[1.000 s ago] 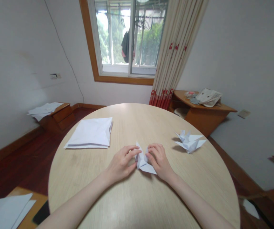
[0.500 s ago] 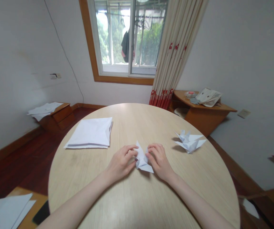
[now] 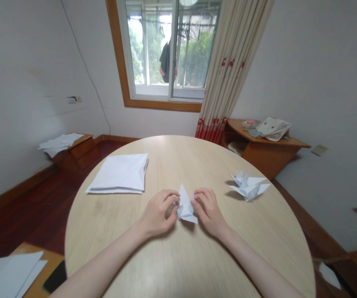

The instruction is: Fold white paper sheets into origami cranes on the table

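A white origami paper crane (image 3: 186, 208) stands between my two hands near the middle of the round table (image 3: 178, 260). My left hand (image 3: 161, 211) pinches its left side, with thumb and fingertips curled at the paper. On the opposite side, my right hand (image 3: 208, 210) grips the crane's right edge between thumb and bent fingers. One pointed flap rises away from me and another points toward my right wrist. Farther right lie folded white paper cranes (image 3: 248, 186), close together, their wings spread; their exact number is hard to make out.
A stack of white paper (image 3: 119, 171) lies at the table's far left. Beyond the table are a low cabinet with papers (image 3: 83, 153), a corner desk (image 3: 268, 155) holding a bag, and a curtain (image 3: 228, 74). More sheets (image 3: 10, 273) rest on a surface at lower left.
The crane in my hands has turned slightly, its lower flap swinging a little left. My left fingers and thumb have spread slightly. The whole view has shifted a little.
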Demonstrator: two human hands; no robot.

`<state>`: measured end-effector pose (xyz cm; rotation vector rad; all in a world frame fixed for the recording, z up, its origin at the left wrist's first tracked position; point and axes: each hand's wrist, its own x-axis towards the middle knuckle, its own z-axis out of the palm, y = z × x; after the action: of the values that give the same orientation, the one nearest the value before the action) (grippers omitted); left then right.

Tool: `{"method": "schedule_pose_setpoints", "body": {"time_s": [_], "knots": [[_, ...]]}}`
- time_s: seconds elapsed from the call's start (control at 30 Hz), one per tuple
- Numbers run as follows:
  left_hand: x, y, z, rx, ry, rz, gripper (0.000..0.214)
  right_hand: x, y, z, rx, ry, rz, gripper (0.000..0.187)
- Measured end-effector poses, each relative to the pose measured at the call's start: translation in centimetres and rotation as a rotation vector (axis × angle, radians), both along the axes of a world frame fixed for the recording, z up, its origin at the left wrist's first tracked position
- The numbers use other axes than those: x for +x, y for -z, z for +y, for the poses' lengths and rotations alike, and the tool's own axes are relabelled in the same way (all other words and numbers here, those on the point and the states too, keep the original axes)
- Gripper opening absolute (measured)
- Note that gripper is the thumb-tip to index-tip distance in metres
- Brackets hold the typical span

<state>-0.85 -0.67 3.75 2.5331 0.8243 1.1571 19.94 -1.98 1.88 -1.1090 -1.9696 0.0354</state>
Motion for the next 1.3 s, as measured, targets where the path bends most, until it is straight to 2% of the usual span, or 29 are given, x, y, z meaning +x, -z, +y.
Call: {"method": "schedule_pose_setpoints", "body": {"time_s": [0.1,0.37,0.6,0.9,1.3], "knots": [[0.1,0.0,0.0,-0.031,-0.031,0.001,0.004,0.0,-0.1,-0.1,-0.008,0.007,0.001,0.013],[0.7,1.5,0.2,-0.249,-0.121,-0.117,0.017,0.1,-0.2,-0.2,-0.001,-0.02,0.0,0.013],[0.7,0.7,-0.1,-0.238,-0.118,-0.08,0.012,0.2,-0.6,-0.4,0.018,-0.095,-0.01,0.013],[0.7,1.1,0.1,-0.199,-0.153,-0.083,0.014,0.4,-0.8,-0.5,-0.05,-0.193,-0.044,0.02],[0.7,1.1,0.1,-0.127,-0.099,-0.051,0.015,-0.1,0.1,-0.4,-0.353,-0.219,-0.049,0.064]]}}
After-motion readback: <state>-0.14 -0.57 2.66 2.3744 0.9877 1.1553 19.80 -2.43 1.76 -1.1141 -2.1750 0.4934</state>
